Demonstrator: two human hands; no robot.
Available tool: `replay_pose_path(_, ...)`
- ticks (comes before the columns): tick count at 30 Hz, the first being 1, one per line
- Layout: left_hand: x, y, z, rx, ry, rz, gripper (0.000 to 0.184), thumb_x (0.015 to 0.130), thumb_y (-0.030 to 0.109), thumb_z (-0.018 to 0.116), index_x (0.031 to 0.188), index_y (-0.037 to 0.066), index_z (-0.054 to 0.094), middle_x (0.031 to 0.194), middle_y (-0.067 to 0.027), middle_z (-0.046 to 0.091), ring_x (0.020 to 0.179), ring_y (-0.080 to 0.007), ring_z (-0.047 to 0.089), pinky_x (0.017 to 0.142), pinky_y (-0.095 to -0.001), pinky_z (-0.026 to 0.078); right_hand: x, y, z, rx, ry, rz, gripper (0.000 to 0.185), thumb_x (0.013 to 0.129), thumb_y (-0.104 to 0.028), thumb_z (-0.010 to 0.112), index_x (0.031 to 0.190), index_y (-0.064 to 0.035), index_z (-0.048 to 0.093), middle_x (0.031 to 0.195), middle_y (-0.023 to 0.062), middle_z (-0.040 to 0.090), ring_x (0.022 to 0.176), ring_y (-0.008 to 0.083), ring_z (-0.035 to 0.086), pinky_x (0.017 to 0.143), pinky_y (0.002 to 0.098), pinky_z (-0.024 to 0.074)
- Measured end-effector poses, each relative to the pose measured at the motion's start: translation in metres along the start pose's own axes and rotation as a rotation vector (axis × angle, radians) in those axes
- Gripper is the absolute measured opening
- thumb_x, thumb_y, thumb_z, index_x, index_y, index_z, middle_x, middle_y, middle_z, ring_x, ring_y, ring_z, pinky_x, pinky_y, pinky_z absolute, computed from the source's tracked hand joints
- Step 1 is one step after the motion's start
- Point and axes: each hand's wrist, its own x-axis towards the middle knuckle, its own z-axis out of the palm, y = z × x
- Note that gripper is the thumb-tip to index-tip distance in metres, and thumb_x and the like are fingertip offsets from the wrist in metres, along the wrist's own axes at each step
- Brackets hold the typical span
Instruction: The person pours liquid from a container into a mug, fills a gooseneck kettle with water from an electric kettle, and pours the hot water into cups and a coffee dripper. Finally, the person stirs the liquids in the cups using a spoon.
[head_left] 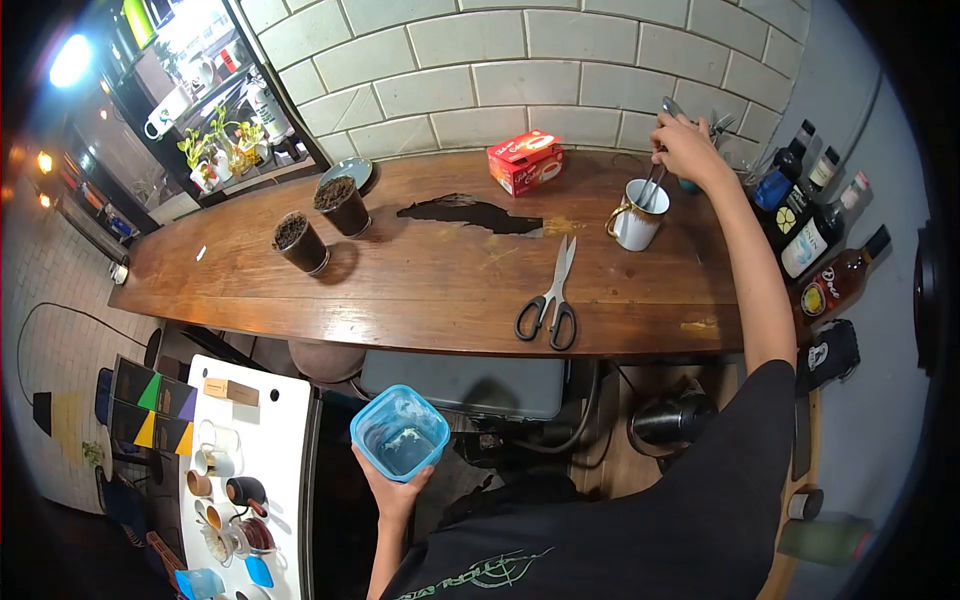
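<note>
- Surface (430, 290): we work at its far right.
- Tub (430, 415): our left fingers (424, 476) grip it off the near edge, best kept level.
- Mug (632, 233): best not bumped.
- Utensil (671, 106): our right fingers (661, 137) grip it, best steadied.

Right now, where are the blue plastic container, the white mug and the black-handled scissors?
Blue plastic container (380, 424): head view, inner wall.
White mug (638, 231): head view, outer wall.
Black-handled scissors (552, 295): head view, pivot.

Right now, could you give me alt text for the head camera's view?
A person's right hand holds a metal utensil at the mouth of a white, gold-handled mug on a brown wooden counter, while the left hand holds a square blue plastic tub. Black-handled metal scissors lie nearby.
</note>
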Motion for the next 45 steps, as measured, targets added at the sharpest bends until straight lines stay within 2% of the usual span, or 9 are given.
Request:
replay_pose_path(6,0.004,-0.003,0.007,0.014,-0.008,0.004,0.109,0.061,0.04,0.092,0.14,0.003,0.027,0.128,-0.0137,0.047,0.119,-0.0254,0.052,0.1,-0.0396,0.045,0.001,0.001,-0.008,0.124,-0.036,-0.07,0.009,0.086,-0.016,0.069,0.087,-0.0079,0.065,0.105,0.0066,0.058,0.114,0.0265,0.052,0.106,0.0591,0.0246)
replay_pose_path(8,0.004,-0.001,0.009,0.014,-0.005,-0.006,0.109,0.061,0.041,0.092,0.14,0.003,0.027,0.128,-0.0136,0.047,0.119,-0.0254,0.052,0.1,-0.0397,0.044,0.002,0.006,-0.001,0.167,0.068,-0.145,0.011,0.086,-0.016,0.068,0.088,-0.0077,0.061,0.1,0.0056,0.057,0.108,0.0245,0.052,0.101,0.05,0.0277)
replay_pose_path(12,0.006,-0.001,0.014,0.021,0.006,0.001,0.109,0.061,0.041,0.092,0.14,0.003,0.028,0.128,-0.0137,0.047,0.119,-0.0256,0.051,0.101,-0.04,0.044,-0.005,0.0,-0.012,0.223,0.111,-0.158,0.01,0.092,-0.016,0.061,0.092,-0.0056,0.06,0.097,0.0094,0.058,0.108,0.0266,0.054,0.104,0.0541,0.0263)
replay_pose_path(14,0.009,-0.003,0.015,0.019,0.002,0.013,0.109,0.061,0.041,0.092,0.14,0.003,0.028,0.128,-0.0137,0.047,0.119,-0.0256,0.051,0.101,-0.0401,0.043,-0.01,-0.002,-0.013,0.309,0.219,-0.231,0.013,0.093,-0.014,0.059,0.096,-0.0027,0.056,0.092,0.0146,0.06,0.1,0.0331,0.058,0.094,0.0497,0.037)
replay_pose_path(17,0.012,-0.004,0.017,0.008,-0.019,0.019,0.109,0.061,0.04,0.092,0.14,0.003,0.028,0.128,-0.0137,0.047,0.119,-0.0258,0.051,0.102,-0.0404,0.043,-0.013,0.0,-0.017,0.466,0.253,-0.286,0.016,0.094,-0.013,0.056,0.1,0.001,0.051,0.091,0.0206,0.061,0.093,0.0415,0.058,0.082,0.0481,0.0431)
replay_pose_path(20,0.014,0.001,0.02,0.018,-0.034,0.014,0.108,0.061,0.04,0.092,0.14,0.003,0.028,0.127,-0.0136,0.047,0.119,-0.0254,0.051,0.101,-0.04,0.043,-0.017,0.0,-0.016,0.489,0.321,-0.336,0.017,0.095,-0.011,0.054,0.101,0.0038,0.047,0.089,0.025,0.061,0.09,0.0473,0.056,0.076,0.0498,0.0433)
replay_pose_path(25,0.014,-0.003,0.02,0.001,-0.047,-0.009,0.114,0.061,0.04,0.092,0.145,0.003,0.024,0.133,-0.0154,0.044,0.124,-0.0283,0.05,0.105,-0.0429,0.043,-0.023,-0.002,-0.016,0.525,0.3,-0.313,0.016,0.094,-0.008,0.054,0.102,0.0039,0.046,0.09,0.0255,0.06,0.092,0.0466,0.056,0.077,0.0506,0.0427)
replay_pose_path(29,0.011,-0.004,0.017,0.021,-0.041,-0.028,0.115,0.061,0.041,0.092,0.146,0.004,0.023,0.134,-0.0151,0.044,0.124,-0.0283,0.049,0.105,-0.0429,0.042,-0.023,-0.003,-0.005,0.534,0.389,-0.336,0.016,0.094,-0.008,0.056,0.098,0.0042,0.047,0.087,0.023,0.06,0.086,0.0425,0.058,0.076,0.0452,0.0449)
replay_pose_path(45,0.004,-0.006,0.007,0.015,-0.032,-0.006,0.11,0.062,0.04,0.092,0.143,0.003,0.025,0.131,-0.0145,0.046,0.121,-0.0265,0.051,0.101,-0.0404,0.044,-0.03,-0.012,0.006,0.551,0.281,-0.298,0.017,0.089,-0.012,0.063,0.091,0.0029,0.054,0.084,0.0195,0.064,0.086,0.0384,0.062,0.075,0.0455,0.0464)
